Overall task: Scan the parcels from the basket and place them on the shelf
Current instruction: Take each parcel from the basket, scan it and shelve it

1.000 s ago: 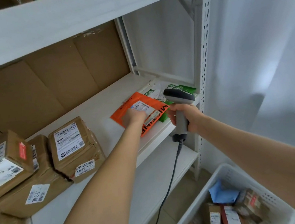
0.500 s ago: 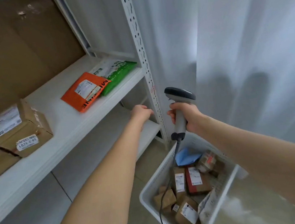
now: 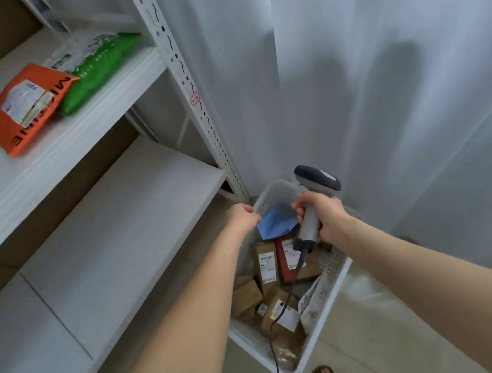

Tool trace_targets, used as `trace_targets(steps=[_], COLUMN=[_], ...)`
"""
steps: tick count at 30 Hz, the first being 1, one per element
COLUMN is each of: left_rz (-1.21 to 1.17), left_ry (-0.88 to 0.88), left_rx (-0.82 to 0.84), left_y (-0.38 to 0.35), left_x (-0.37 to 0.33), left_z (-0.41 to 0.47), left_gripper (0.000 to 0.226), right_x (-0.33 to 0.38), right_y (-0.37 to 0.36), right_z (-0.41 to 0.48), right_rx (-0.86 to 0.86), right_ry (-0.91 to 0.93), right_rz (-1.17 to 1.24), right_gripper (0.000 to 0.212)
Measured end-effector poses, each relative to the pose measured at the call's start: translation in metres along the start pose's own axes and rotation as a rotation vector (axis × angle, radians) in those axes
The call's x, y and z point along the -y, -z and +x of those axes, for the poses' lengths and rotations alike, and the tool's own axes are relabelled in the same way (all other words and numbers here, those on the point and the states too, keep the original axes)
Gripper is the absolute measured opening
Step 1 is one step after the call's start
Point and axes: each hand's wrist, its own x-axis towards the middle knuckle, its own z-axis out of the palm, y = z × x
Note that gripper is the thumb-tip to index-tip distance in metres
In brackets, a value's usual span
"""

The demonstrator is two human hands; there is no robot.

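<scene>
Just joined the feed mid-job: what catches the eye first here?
The right hand grips a grey scanner above the white basket. The left hand is at the edge of the blue parcel inside it. An orange mailer and a green mailer lie on the shelf, upper left.

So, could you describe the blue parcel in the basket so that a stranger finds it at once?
Find the white basket on the floor, by the shelf post. At its far end, between the left hand and the right hand gripping the scanner, lies the blue parcel. It alone is blue, a soft bag; the parcels beside it are labelled boxes.
</scene>
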Motion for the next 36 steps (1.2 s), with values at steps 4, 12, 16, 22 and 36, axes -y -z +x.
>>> trace_targets(steps=[4,12,16,22,36], left_rz=[0.099,0.412,0.603,0.696,-0.774], left_ry=[0.014,-0.073,-0.168,-0.193,-0.075], left_rx=[0.034,0.161,0.191,0.176,-0.358], left_y=[-0.053,-0.189,-0.244,-0.307,-0.181], left_x=[0.039,0.113,0.141,0.179,0.115], left_z=[0.051,0.173,0.242,0.338,0.232], left_gripper=[0.042,0.036,0.052,0.055,0.054], right_x=[-0.038,-0.118,-0.153,-0.196,-0.136], right_y=[0.027,0.082,0.104,0.122,0.100], right_z=[0.058,0.194,0.269,0.363,0.274], right_rx=[-0.060,-0.121,-0.070,-0.022,-0.002], right_ry=[-0.026,-0.097,-0.121,-0.127,-0.139], right_rz=[0.047,0.140,0.131,0.150,0.148], right_gripper=[0.010,0.006,0.010,0.010,0.012])
